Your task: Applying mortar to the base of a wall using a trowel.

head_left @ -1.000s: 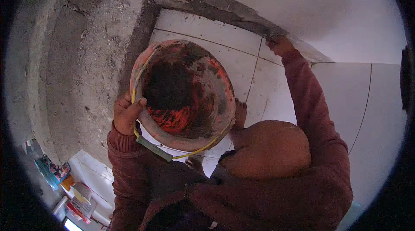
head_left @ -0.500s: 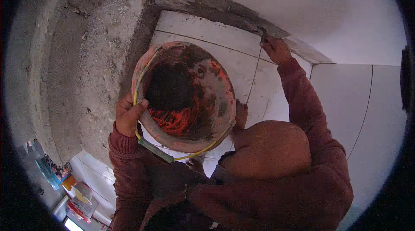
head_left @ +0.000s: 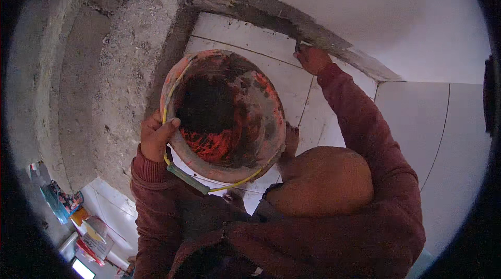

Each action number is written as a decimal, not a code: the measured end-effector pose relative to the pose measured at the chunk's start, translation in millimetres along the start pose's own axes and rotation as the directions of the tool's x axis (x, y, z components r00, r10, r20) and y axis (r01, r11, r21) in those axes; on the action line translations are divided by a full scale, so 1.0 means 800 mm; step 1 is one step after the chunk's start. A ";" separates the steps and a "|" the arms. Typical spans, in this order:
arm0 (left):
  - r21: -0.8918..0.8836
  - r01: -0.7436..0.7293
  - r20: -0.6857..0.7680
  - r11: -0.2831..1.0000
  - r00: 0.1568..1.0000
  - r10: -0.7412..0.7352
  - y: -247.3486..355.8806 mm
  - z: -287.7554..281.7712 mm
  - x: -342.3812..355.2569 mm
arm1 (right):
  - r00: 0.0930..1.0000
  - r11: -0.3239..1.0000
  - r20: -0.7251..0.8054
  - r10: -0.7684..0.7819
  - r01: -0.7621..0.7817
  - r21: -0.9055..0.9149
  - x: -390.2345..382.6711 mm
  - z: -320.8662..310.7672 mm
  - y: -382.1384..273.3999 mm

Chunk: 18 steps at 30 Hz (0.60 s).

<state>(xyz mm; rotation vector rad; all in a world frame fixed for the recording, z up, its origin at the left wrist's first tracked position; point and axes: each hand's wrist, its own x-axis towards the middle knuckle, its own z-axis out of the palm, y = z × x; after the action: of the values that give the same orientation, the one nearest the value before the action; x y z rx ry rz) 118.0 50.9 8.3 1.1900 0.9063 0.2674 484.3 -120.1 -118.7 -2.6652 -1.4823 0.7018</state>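
My left hand [head_left: 159,135] grips the near-left rim of a round bucket [head_left: 266,130], red-orange under grey cement smears, with dark material inside and a yellow handle [head_left: 237,184] with a green grip. My right hand [head_left: 313,60] is closed on a small dark tool [head_left: 298,44], partly hidden by the fingers, against the lower edge of a rough grey cement strip [head_left: 282,15] where the white wall meets white tiles [head_left: 240,36].
A rough concrete step [head_left: 125,65] runs along the left side. My bare knee [head_left: 323,180] is bent below the bucket, with a foot behind it. Assorted packages and coloured items [head_left: 88,227] lie at lower left. White tiled surfaces [head_left: 407,127] are at right.
My right hand has moved leftward along the cement strip with the small tool. My left hand and the bucket have shifted very slightly to the right.
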 end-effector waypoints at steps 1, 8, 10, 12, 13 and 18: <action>0.017 -0.004 -0.016 1.000 1.000 0.005 0.000 0.002 0.001 | 1.000 1.000 0.002 -0.004 0.004 0.001 0.006 0.009 -0.001; -0.009 -0.007 -0.102 1.000 0.995 0.006 -0.001 0.010 -0.009 | 0.983 0.988 -0.175 -0.050 0.023 -0.155 0.038 0.025 -0.013; -0.037 -0.003 -0.084 0.999 0.996 0.000 0.000 0.006 -0.010 | 0.949 0.987 -0.302 -0.092 0.126 0.096 0.020 -0.009 -0.031; -0.071 -0.003 -0.067 0.997 0.998 -0.002 -0.001 0.001 -0.012 | 0.913 0.985 -0.396 -0.103 0.149 0.088 -0.003 -0.014 -0.038; -0.053 0.015 -0.070 0.999 0.997 -0.018 -0.004 -0.003 -0.012 | 0.868 0.983 -0.485 -0.105 0.163 0.080 -0.010 -0.016 -0.040; -0.050 0.035 -0.070 0.998 0.997 -0.039 -0.003 -0.001 -0.011 | 0.983 0.998 -0.180 -0.031 0.039 0.043 0.008 0.017 -0.045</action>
<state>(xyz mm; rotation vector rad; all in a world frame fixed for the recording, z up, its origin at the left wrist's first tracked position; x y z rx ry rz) 111.3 45.3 10.1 1.1239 0.9776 0.3018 452.8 -97.8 -124.9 -2.5824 -1.4443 0.4735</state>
